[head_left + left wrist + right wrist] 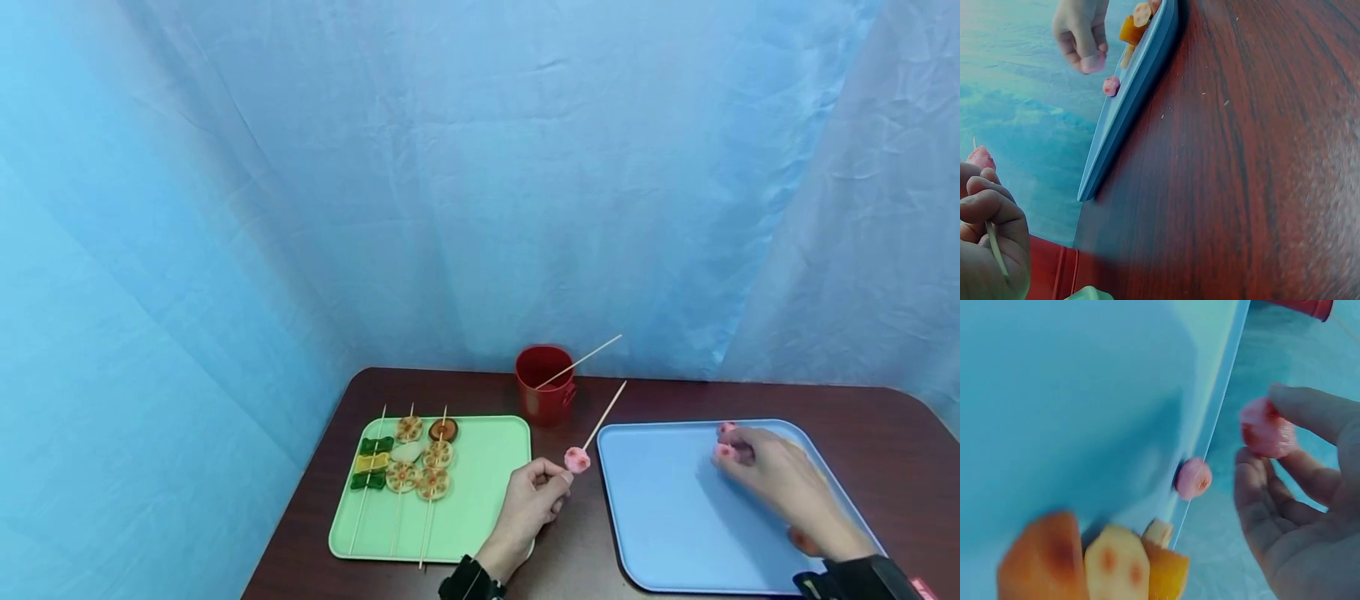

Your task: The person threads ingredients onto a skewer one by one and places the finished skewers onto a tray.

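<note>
My left hand point(528, 504) pinches a thin wooden skewer point(606, 417) low down, its upper end slanting up to the right. One pink ball point(577, 460) with reddish marks is threaded on it, just above the fingertips. Over the far right part of the blue tray point(660, 500), my right hand point(791, 483) holds a second pink ball point(1266, 428) between thumb and fingers. Another pink ball point(1194, 479) lies by the tray's edge, close to that hand. Beside it in the right wrist view are an orange piece point(1044, 562), a pale spotted slice point(1116, 562) and a yellow-orange chunk point(1168, 575).
On the left, a green tray point(487, 483) carries three loaded skewers with green, yellow, brown and pale slices. Behind, between the trays, stands a red cup point(547, 404) with a bare skewer point(592, 354) leaning out. Blue cloth point(480, 208) hangs behind the dark wooden table point(847, 417).
</note>
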Demonstrator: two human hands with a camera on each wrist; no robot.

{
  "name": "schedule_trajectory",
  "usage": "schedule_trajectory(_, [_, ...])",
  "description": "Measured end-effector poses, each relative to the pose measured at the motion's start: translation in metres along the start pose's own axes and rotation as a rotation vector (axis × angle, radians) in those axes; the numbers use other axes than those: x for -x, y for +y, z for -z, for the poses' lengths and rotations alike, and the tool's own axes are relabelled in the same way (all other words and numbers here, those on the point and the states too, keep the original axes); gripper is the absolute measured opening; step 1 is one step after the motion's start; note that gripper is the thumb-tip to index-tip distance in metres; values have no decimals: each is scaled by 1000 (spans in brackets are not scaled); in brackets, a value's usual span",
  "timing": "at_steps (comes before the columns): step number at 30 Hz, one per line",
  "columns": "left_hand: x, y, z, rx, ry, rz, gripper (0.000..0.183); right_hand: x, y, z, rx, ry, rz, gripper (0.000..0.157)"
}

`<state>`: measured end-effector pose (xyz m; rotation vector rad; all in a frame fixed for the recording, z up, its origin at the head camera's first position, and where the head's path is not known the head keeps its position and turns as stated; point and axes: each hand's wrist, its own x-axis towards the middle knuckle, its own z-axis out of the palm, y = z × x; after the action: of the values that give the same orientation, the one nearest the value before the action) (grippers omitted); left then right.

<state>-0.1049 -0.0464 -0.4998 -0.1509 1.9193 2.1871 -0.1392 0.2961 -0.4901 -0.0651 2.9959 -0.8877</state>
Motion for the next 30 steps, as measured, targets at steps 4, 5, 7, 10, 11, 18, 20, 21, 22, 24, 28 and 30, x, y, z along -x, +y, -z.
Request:
schedule_trajectory(4, [0,0,1,-1,1,4,10,6,-13,-1,-76,34,-60,45])
schedule_trajectory(5, [0,0,1,1,-1,6,10,7,-16,-1,-87,43,-69,47])
schedule_trajectory(7, [1,0,1,4,-4,7,9,8,-23,-2,-102,55,-78,49])
schedule_trajectory(10, [1,-1,2,8,-9,12,9,8,-31,-5,-105,82,-47,49])
schedule_trajectory(11, [1,-1,2,6,-11,13,10,8,-33,-6,-104,91,-38,48])
schedule_trajectory(18, [1,-3,2,-18,-29,31,11,9,-46,-11,-144,112,-68,63])
schedule_trajectory(20, [1,-4,1,-29,-27,34,11,9,-50,-12,-166,116,-88,66])
schedule_trajectory(21, [1,-4,0,-33,-26,36,11,8,-52,-12,-184,112,-98,67])
schedule_trajectory(22, [2,-4,0,-36,-25,35,10,8,-53,-13,-209,105,-108,67])
schedule_trajectory(24, [2,-5,-1,-43,-26,36,10,6,-57,-14,-266,95,-120,65])
schedule_trajectory(28, [5,-5,-3,-56,-30,41,10,1,-61,-19,-399,78,-101,61])
schedule_trajectory(30, [5,-5,-3,-59,-36,49,10,-1,-63,-20,-453,77,-90,61])
